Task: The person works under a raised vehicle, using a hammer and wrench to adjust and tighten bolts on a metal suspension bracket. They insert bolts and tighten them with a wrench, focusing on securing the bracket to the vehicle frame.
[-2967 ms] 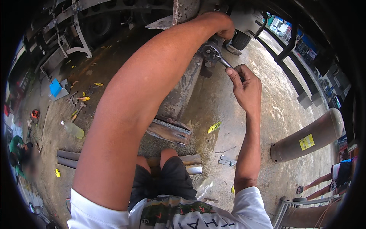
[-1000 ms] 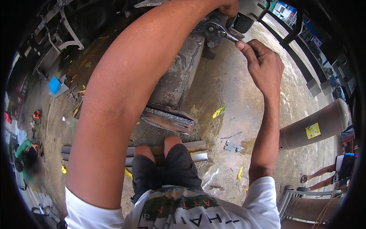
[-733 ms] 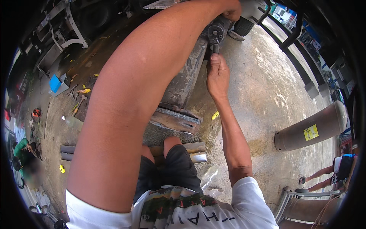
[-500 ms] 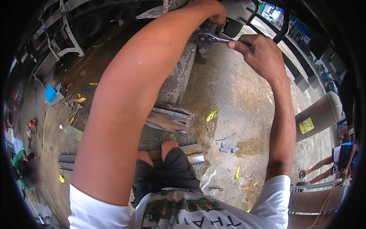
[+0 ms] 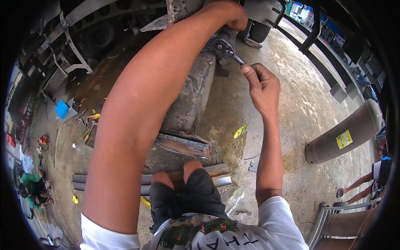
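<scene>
My right hand (image 5: 265,87) is closed round the handle of a metal ratchet wrench (image 5: 225,46). The wrench's round head sits at the end of a rusty steel beam (image 5: 189,91), over the bolts there. Just below that head a hex bolt (image 5: 223,61) shows. Across the top of the view reaches my left arm, and my left hand (image 5: 236,18) is bent behind the beam's end, close to the wrench head. Its fingers are hidden, so what they touch cannot be seen.
A brown gas cylinder (image 5: 346,133) stands at the right. Steel channel pieces (image 5: 221,180) lie by my knees, near a plastic bottle (image 5: 236,200). A blue-lidded box (image 5: 62,109) is at the left. A person in green (image 5: 33,187) crouches far left; another person's legs (image 5: 354,189) show at right.
My right hand has swung the wrench handle down and toward me, so it now slants more steeply. The left hand stays at the beam's end. My view has shifted slightly.
</scene>
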Motion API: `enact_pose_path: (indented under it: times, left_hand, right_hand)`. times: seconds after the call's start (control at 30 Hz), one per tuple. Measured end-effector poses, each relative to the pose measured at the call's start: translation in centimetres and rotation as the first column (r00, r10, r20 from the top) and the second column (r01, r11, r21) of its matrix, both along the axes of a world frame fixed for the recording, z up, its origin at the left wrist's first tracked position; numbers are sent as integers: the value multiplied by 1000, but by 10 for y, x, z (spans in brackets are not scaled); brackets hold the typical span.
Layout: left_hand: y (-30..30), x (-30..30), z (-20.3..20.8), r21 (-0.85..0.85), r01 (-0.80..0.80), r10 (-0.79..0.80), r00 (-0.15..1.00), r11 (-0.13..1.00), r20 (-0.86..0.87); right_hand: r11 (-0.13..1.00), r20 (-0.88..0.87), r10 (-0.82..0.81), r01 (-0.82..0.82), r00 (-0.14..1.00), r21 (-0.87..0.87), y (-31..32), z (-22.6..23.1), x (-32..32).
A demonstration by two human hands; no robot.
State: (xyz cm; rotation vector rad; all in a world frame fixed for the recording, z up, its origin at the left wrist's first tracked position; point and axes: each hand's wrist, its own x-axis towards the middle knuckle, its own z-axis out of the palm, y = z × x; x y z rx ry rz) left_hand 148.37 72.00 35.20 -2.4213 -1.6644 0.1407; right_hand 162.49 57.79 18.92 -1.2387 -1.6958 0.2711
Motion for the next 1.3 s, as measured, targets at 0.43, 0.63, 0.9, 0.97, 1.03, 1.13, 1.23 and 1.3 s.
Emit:
enact_pose_path:
  times: [0.43,0.63,0.9,0.97,1.03,1.13,1.23,1.3]
  left_hand:
    - [-35,-4,1,26,-65,64,998,998,23]
    - [-49,-4,5,43,-57,55,997,997,53]
    - [-50,-3,5,85,-34,34,999,996,8]
    - [-49,9,9,83,33,-30,999,996,-41]
    - [-42,1,8,82,47,-42,997,996,-60]
    - [-38,-5,4,86,37,-36,999,996,-8]
    - [-42,-6,4,76,-4,7,999,997,-43]
    - [-32,-13,2,56,-14,16,999,998,-37]
  right_hand:
    - [983,659,-144,33,738,178,-26,115,15]
    - [985,737,-128,0,664,172,-17,140,17]
    - [999,-60,-48,47,997,-16,-8,-6,-15]
    - [971,-391,-9,101,921,216,22,-68,-72]
    - [987,-399,88,-27,913,156,23,-65,-82]
    - [977,-182,210,-213,961,4,12,-37,-40]
    - [998,407,21,5,913,-61,-17,45,9]
    - [993,658,-77,-1,749,117,-19,98,22]
